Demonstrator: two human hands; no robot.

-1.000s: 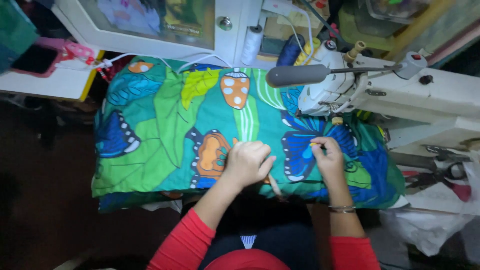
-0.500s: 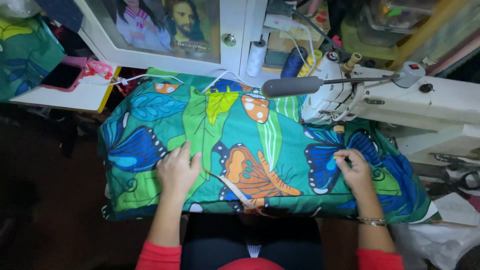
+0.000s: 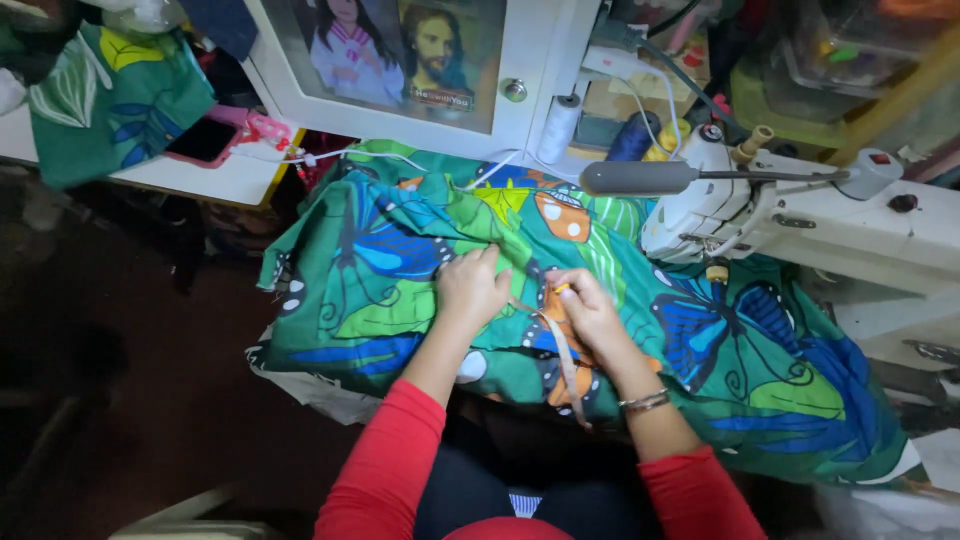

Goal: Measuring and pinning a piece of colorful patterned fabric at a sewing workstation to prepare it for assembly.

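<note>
Pink phone (image 3: pixel 203 141) on white shelf (image 3: pixel 225 180), left of fabric | butterfly-print fabric (image 3: pixel 400 270) draped over worktable | left hand (image 3: pixel 470 287) curled, gripping fabric | right hand (image 3: pixel 590 312) pinching beige strap (image 3: pixel 565 360) | white sewing machine (image 3: pixel 830 225) right of fabric.

From where I sit, my left hand (image 3: pixel 472 287) has come in from the left part of the green and blue butterfly-print cotton cloth (image 3: pixel 400 290) to frame centre, and my right hand (image 3: pixel 592 312) has come in from the right to just beside it. The cloth is now bunched and rumpled rather than spread flat.
</note>
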